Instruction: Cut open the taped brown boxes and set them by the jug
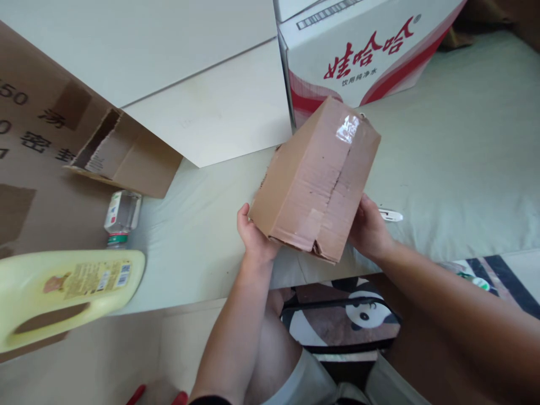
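A brown cardboard box (316,174) is held tilted in front of me, above the pale green covered surface. Its seam runs along the face toward me, with clear tape at the far end and a torn, dented near edge. My left hand (258,239) supports the near left corner, thumb along the side and the other fingers hidden beneath. My right hand (370,228) grips the right side, its fingertips out of sight behind the box. Just right of that hand, a small white box cutter (390,215) lies on the surface.
A white carton with red lettering (367,62) and a white box (219,112) stand behind. On the left are an open cardboard box (139,160), a clear bottle (123,214) lying down and a yellow jug (105,275). A panda-print item (337,318) is below the front edge.
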Demonstrator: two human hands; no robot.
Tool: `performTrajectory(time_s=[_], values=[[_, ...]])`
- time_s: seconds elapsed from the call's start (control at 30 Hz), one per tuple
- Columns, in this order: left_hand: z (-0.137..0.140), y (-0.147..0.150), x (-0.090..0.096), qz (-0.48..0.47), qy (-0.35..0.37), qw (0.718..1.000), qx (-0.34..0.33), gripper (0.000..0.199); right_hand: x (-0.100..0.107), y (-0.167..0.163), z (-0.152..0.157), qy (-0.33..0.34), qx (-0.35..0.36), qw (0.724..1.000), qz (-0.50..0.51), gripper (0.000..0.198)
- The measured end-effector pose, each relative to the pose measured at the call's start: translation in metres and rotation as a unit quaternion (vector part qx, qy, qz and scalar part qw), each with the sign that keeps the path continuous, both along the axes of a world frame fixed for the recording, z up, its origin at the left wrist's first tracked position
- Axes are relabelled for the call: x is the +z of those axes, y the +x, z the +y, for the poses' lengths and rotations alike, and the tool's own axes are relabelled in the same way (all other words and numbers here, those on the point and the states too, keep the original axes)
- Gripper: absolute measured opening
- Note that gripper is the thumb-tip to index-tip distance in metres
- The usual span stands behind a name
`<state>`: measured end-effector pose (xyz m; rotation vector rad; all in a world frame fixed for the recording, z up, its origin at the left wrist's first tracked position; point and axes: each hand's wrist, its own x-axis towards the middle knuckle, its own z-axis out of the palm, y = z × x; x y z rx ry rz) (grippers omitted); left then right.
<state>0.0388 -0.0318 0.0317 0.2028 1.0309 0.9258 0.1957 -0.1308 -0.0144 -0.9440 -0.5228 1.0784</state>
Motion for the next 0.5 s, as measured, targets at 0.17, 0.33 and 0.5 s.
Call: performTrajectory(time_s=[0.17, 0.33, 0.5], values=[[-0.001, -0.002, 0.000, 0.000, -0.005, 1.000, -0.011, 0.042, 0.005, 0.000, 0.001, 0.007, -0.003, 1.000, -0.023, 0.041], [-0.001, -0.004, -0.006, -0.007, 0.020, 1.000, -0.019, 0.039, 0.006, -0.001, 0.002, 0.001, -0.005, 1.000, -0.011, 0.041], [-0.003, -0.001, -0.011, -0.007, 0.040, 0.999, -0.017, 0.036, 0.011, -0.003, 0.002, -0.021, -0.015, 1.000, 0.010, 0.038]])
